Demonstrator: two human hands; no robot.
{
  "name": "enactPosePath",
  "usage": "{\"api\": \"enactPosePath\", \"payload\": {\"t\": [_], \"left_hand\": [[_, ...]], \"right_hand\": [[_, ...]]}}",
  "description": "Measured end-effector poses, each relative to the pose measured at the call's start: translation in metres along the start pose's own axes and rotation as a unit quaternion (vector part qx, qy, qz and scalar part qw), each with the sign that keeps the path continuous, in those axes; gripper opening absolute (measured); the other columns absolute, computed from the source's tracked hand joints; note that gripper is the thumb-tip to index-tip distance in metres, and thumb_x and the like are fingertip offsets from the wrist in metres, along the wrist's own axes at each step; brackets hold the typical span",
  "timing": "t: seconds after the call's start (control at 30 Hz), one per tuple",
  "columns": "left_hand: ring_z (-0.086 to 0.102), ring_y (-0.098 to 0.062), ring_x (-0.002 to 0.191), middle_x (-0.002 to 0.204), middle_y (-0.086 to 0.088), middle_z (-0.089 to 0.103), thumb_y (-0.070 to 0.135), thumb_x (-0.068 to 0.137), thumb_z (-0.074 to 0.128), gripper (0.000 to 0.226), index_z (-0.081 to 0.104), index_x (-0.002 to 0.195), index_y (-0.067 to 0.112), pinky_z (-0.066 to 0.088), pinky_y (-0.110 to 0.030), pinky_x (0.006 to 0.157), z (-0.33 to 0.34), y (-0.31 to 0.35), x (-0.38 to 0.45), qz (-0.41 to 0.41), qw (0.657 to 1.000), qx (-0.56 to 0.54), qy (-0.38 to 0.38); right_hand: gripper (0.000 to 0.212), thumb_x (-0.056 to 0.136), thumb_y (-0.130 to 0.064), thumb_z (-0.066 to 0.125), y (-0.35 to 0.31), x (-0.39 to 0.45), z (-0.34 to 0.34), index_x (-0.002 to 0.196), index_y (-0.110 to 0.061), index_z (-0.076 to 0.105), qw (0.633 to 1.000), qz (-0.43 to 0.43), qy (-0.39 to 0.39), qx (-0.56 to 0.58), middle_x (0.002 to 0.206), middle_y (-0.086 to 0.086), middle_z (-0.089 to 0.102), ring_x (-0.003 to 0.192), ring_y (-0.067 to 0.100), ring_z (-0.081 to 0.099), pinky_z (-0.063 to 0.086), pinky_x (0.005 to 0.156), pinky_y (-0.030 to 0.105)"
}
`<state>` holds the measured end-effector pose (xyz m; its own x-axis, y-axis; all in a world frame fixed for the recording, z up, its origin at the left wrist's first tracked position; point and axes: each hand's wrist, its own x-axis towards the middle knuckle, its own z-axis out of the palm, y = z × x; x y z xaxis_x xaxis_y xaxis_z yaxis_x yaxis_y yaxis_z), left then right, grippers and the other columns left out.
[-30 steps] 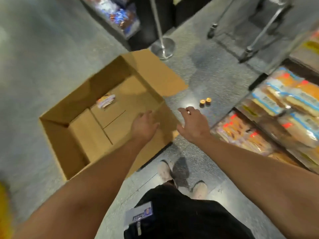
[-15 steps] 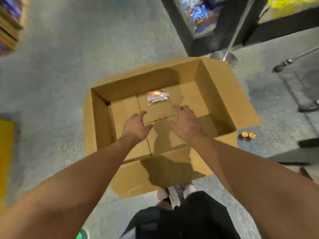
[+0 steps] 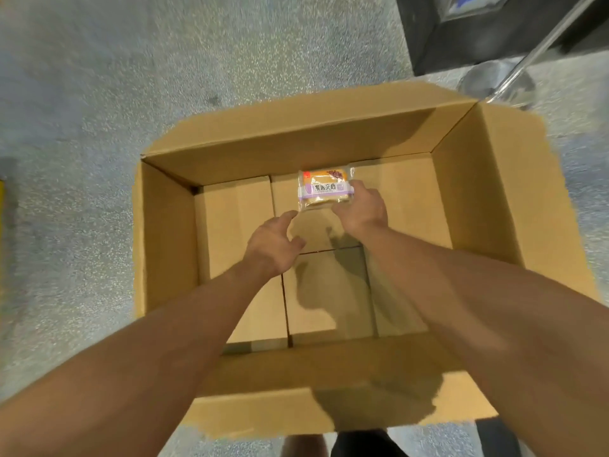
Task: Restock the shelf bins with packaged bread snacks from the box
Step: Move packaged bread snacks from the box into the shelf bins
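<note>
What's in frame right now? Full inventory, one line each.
cardboard box: 1, brown, open on the floor, centre of view
bread snack packet: 1, orange and purple wrapper, on the box bottom near the far wall
floor: 1, grey speckled, all around the box
stanchion post and round base: 1, silver metal, top right past the box corner
dark fixture: 1, black, top right
right hand: 1, inside the box, fingers on the packet's right edge
left hand: 1, inside the box, fingers spread, just short of the packet's lower left corner
</note>
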<state>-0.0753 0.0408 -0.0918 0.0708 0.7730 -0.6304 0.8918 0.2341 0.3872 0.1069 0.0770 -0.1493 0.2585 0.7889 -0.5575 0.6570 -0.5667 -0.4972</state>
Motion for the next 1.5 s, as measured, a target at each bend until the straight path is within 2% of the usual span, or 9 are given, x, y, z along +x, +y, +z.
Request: {"api": "enactPosePath", "payload": {"t": [0.33, 0.43, 0.57, 0.77, 0.97, 1.07, 1.2, 1.4, 1.5], "left_hand": [[0.058, -0.023, 0.115, 0.136, -0.002, 0.058, 0.038, 0.096, 0.059, 0.059, 0.036, 0.150, 0.034, 0.044, -0.033, 0.102, 0.032, -0.037, 0.034, -0.056, 0.995, -0.078, -0.012], [0.061, -0.022, 0.112, 0.126, -0.002, 0.064, 0.037, 0.094, 0.062, 0.058, 0.041, 0.148, 0.034, 0.045, -0.035, 0.103, 0.038, -0.041, 0.034, -0.082, 0.989, -0.123, -0.014], [0.058, -0.016, 0.107, 0.124, 0.010, 0.056, 0.035, 0.095, 0.060, 0.054, 0.043, 0.146, 0.035, 0.043, -0.022, 0.092, 0.042, -0.039, 0.030, -0.092, 0.984, -0.155, -0.001], [0.056, -0.010, 0.081, 0.098, 0.017, 0.053, 0.024, 0.095, 0.061, 0.046, 0.050, 0.139, 0.035, 0.036, -0.002, 0.056, 0.036, -0.031, 0.011, -0.077, 0.986, -0.146, 0.001], [0.056, -0.023, 0.118, 0.136, -0.008, 0.054, 0.035, 0.092, 0.064, 0.062, 0.037, 0.148, 0.038, 0.040, -0.022, 0.083, 0.028, -0.029, -0.017, -0.089, 0.988, -0.125, -0.005], [0.053, -0.022, 0.123, 0.142, -0.007, 0.050, 0.036, 0.091, 0.067, 0.065, 0.036, 0.148, 0.038, 0.038, -0.021, 0.084, 0.015, -0.017, -0.042, -0.057, 0.988, -0.141, -0.005], [0.051, -0.017, 0.104, 0.137, -0.002, 0.052, 0.036, 0.088, 0.070, 0.069, 0.035, 0.148, 0.042, 0.038, -0.022, 0.083, -0.013, 0.006, -0.084, 0.001, 0.988, -0.154, -0.017], [0.061, -0.017, 0.078, 0.095, 0.000, 0.065, 0.005, 0.083, 0.069, 0.055, 0.056, 0.128, 0.033, 0.046, -0.019, 0.065, -0.028, 0.071, -0.167, 0.143, 0.973, -0.149, -0.107], [0.060, -0.020, 0.072, 0.086, 0.001, 0.064, -0.002, 0.073, 0.074, 0.046, 0.065, 0.108, 0.026, 0.051, -0.027, 0.066, -0.010, 0.116, -0.212, 0.214, 0.962, -0.121, -0.117]], "right_hand": [[0.064, 0.092, -0.043, 0.063, 0.007, 0.075, 0.063, 0.149, -0.032, 0.034, 0.982, -0.068, -0.008, -0.178, 0.145, 0.008, 0.043, 0.121, 0.035, 0.045, 0.042, 0.099, 0.041], [0.054, 0.086, -0.033, 0.067, 0.018, 0.054, 0.079, 0.137, -0.030, 0.047, 0.976, -0.081, 0.015, -0.204, 0.134, 0.008, 0.049, 0.118, 0.034, 0.045, 0.038, 0.096, 0.041], [0.062, 0.076, -0.003, 0.072, 0.035, 0.021, 0.097, 0.129, -0.021, 0.044, 0.996, -0.049, 0.026, -0.073, 0.124, 0.011, 0.041, 0.100, 0.027, 0.053, 0.048, 0.089, 0.035], [0.060, 0.075, -0.004, 0.071, 0.045, -0.009, 0.094, 0.124, -0.033, 0.051, 0.998, 0.026, -0.041, 0.036, 0.105, 0.001, 0.063, 0.094, 0.023, 0.062, 0.051, 0.075, 0.028], [0.050, 0.070, 0.004, 0.072, 0.037, -0.058, 0.057, 0.110, -0.024, 0.058, 0.992, -0.016, -0.059, 0.109, 0.098, 0.000, 0.068, 0.088, 0.020, 0.066, 0.057, 0.072, 0.035], [0.065, 0.066, 0.008, 0.069, 0.033, -0.095, 0.027, 0.119, -0.026, 0.057, 0.987, -0.021, -0.054, 0.153, 0.101, -0.001, 0.067, 0.087, 0.019, 0.067, 0.058, 0.070, 0.032], [0.073, 0.066, 0.014, 0.070, 0.028, -0.168, -0.018, 0.123, -0.030, 0.057, 0.976, 0.003, -0.006, 0.218, 0.101, 0.003, 0.064, 0.077, 0.021, 0.064, 0.048, 0.051, 0.024], [0.067, 0.066, 0.020, 0.068, 0.050, -0.296, -0.097, 0.120, -0.017, 0.057, 0.956, -0.014, 0.067, 0.285, 0.083, -0.002, 0.059, 0.060, 0.013, 0.052, 0.043, 0.048, 0.025], [0.060, 0.063, 0.012, 0.067, 0.076, -0.356, -0.138, 0.112, -0.022, 0.058, 0.947, -0.019, 0.142, 0.287, 0.091, 0.013, 0.065, 0.070, 0.016, 0.053, 0.046, 0.056, 0.027]]}}
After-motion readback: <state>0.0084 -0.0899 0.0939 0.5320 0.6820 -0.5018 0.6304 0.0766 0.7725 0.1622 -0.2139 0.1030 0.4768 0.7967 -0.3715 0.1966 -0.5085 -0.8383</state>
